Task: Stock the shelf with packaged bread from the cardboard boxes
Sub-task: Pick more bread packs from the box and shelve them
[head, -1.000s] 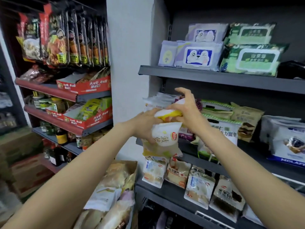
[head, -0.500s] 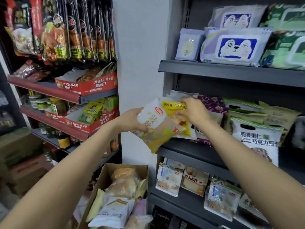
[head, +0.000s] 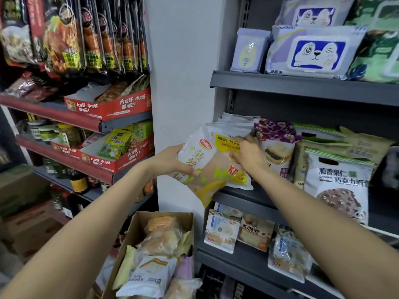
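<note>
Two bare forearms in view, no sleeves anywhere along them up to the frame edge. No gloves. No watch, bracelet or band at either wrist. No rings visible on the left hand point(head: 172, 160) or right hand point(head: 250, 155). Slim arms, smooth, no marks or tattoos showing. Fingernails look short, unpainted as far as visible; right-hand fingertips mostly hidden. Rest of the body out of frame.

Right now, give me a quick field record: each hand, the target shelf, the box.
left hand: grips bread pack from its left side
right hand: on the yellow-label pack in the row
middle shelf: packs standing in a row, bread pack at its left end
cardboard box: open, below, bread packs inside
</note>
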A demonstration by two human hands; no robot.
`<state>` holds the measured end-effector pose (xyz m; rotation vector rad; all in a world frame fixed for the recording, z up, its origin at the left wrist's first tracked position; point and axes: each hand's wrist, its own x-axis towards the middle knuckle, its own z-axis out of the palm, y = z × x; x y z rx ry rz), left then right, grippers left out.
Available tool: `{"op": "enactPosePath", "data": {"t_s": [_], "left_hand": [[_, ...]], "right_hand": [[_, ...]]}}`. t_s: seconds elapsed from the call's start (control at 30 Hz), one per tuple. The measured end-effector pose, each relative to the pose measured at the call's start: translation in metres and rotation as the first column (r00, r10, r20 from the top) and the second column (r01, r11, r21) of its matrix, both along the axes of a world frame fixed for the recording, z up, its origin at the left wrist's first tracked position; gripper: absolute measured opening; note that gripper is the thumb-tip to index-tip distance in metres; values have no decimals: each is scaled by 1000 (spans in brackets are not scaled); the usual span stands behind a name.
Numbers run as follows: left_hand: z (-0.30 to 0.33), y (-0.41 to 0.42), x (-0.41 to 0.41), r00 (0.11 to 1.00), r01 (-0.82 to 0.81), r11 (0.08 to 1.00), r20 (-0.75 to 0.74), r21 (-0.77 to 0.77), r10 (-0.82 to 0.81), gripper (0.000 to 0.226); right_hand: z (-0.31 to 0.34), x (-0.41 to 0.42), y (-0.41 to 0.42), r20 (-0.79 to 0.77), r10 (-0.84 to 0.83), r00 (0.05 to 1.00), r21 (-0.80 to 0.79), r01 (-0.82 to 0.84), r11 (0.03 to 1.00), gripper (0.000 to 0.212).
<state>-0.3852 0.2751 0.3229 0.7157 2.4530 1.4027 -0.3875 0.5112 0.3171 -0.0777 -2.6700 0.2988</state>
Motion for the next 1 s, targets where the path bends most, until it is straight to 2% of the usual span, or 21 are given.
{"op": "enactPosePath", "data": {"t_s": [0.1,0.23,0.3,0.4,0.5,0.6,0.67,0.77,0.8,0.87,0.93,1.0], "left_hand": [[-2,2,3,1000,14,1000,12,17,-14,47],[-4,19,8,998,3,987,58,160,-13,43],[0,40,13,994,21,966,97,259,-48,45],[13,93,30,979,43,917,168,396,-118,23],[22,165,55,957,80,880,210,469,-199,18],[31,245,87,944,128,869,211,478,-255,37],[38,300,111,938,163,878,206,450,-279,46],[45,384,146,941,198,903,185,381,-284,57],[45,413,160,938,210,909,188,359,-291,61],[40,469,184,932,240,907,178,347,-315,44],[34,522,207,944,242,910,134,337,-300,28],[25,573,223,966,208,923,80,323,-246,36]], "right_hand": [[1,5,8,-5,43,999,-80,-43,996,59],[10,38,29,-290,52,956,-343,-155,926,49],[13,63,42,-319,73,945,-562,-250,788,42],[16,98,73,-301,105,948,-817,-313,484,31],[21,131,118,-235,84,968,-933,-249,261,50],[28,170,177,-242,-4,970,-964,-240,118,48],[32,201,223,-211,-80,974,-976,-206,67,43],[34,249,295,-190,-60,980,-981,-189,34,56],[33,265,320,-184,-65,981,-983,-183,22,53],[30,294,371,-194,-119,974,-981,-192,26,34],[25,317,424,-212,-179,961,-977,-204,62,30],[19,334,474,-209,-207,956,-976,-190,107,34]]}}
